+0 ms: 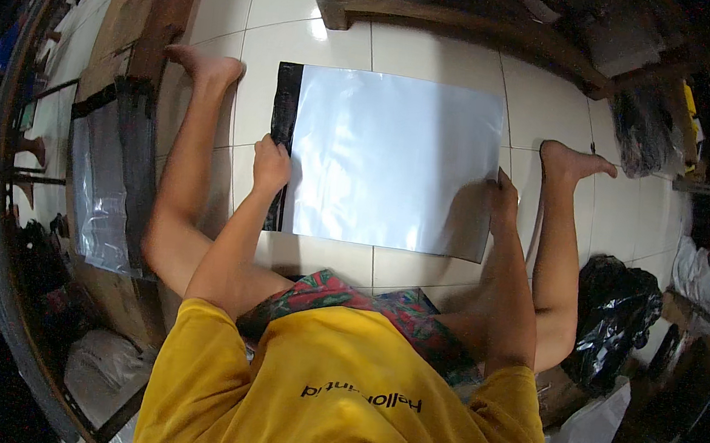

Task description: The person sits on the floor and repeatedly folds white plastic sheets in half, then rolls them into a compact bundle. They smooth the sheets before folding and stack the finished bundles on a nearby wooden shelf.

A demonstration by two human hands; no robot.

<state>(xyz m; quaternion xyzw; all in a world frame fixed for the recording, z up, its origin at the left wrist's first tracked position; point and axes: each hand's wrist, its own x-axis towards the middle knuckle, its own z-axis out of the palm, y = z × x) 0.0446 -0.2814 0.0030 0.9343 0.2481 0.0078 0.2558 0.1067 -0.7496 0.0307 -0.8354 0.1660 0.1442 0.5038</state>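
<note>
A large flat pale plastic mailer bag [387,156] is spread between my legs, just over the tiled floor; I cannot tell whether it touches the tiles. A black strip runs down its left side. My left hand [271,165] is closed on that strip, near the middle of the edge. At the opposite edge, my right hand [504,200] pinches the bag's side, its fingertips partly hidden behind the sheet. The plastic looks smooth and taut, with a shadow across its right part.
A wooden bench [468,27] stands beyond the bag. To my left, more grey plastic bags with black edges [106,189] lie on a wooden board [123,54]. A black plastic bag [615,319] is beside my right knee, with a dark plastic bundle [644,134] farther off.
</note>
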